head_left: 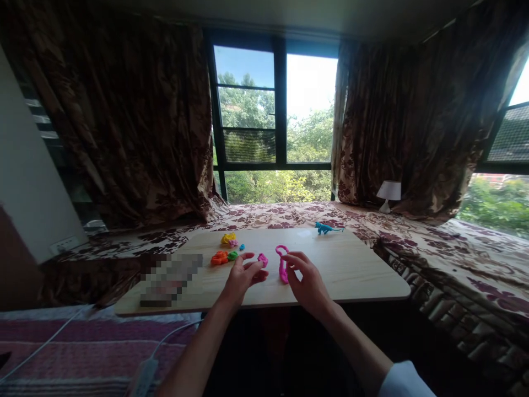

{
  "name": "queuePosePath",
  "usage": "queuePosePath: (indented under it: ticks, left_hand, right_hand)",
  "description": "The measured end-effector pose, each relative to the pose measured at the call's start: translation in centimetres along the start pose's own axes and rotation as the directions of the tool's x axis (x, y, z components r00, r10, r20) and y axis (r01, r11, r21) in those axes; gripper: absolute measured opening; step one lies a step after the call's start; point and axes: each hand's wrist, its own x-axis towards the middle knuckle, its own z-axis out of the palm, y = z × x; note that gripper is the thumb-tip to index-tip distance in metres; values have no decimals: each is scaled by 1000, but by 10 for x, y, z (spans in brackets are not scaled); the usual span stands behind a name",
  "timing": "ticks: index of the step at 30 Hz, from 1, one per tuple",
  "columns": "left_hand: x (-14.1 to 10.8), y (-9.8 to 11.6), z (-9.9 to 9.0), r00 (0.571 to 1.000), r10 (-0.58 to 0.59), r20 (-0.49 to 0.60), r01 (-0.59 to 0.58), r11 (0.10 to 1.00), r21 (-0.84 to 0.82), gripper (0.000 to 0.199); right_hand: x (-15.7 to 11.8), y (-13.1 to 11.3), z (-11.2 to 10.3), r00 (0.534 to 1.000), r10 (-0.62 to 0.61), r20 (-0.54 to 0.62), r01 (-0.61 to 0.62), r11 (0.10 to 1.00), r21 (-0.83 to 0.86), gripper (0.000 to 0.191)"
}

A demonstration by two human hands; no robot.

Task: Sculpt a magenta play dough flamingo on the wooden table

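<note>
Plainly two hands (243, 274) (309, 280), one held pink lump (263, 258), one blue figurine (324, 227).

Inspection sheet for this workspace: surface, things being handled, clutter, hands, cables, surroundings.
Surface: pale wood-look table.
Things: pink lump; pink strand, looped at its far end.
Clutter: yellow lump, orange lump, green lump, blue animal figure, pixelated item.
Hands: left hand holds the pink lump; right hand is at the strand, grip unclear.
Cables: white cable near the table's near-left edge.
Surroundings: window, patterned curtains, lamp.

Item (171, 280) on table (351, 270), pixelated past recognition
</note>
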Motion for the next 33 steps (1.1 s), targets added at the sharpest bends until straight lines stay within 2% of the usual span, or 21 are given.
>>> queuePosePath:
  ticks: [3,7,12,15,17,20,23,25,28,33]
  left_hand:
    - [-33,18,-1,989,-28,145,41,995,-88,34]
    - [-48,35,4,964,-59,258,105,980,-171,31]
    - [-48,36,11,947,-67,313,129,975,-181,28]
    - [-46,30,9,945,-92,314,137,982,-127,30]
    - [-45,25,8,953,-119,278,153,983,-105,29]
    - [-44,19,7,971,-137,193,168,974,-150,28]
    - [-45,16,8,978,-147,147,177,960,-216,26]
    - [-47,17,9,977,-149,156,184,952,-245,23]
    - [-50,20,13,971,-144,188,195,938,-288,20]
    - [-52,21,27,961,-189,203,255,891,-377,13]
  right_hand:
    - [4,-18,2,991,-86,107,90,995,-32,47]
    - [5,-21,8,960,-101,261,110,994,-21,46]
    - [0,-17,9,973,-8,230,32,995,-97,21]
    - [-3,-18,10,970,-3,245,33,992,-119,18]
    - [-4,-18,13,971,16,239,11,994,-112,16]
    - [-4,-18,20,983,93,161,-85,995,-53,13]
    - [-5,-17,26,972,224,78,-233,963,138,12]
    - [-7,-19,27,938,334,94,-345,873,345,15]
    - [-11,-23,26,872,463,159,-459,658,598,21]
    - [-17,-26,33,766,605,216,-480,315,819,19]
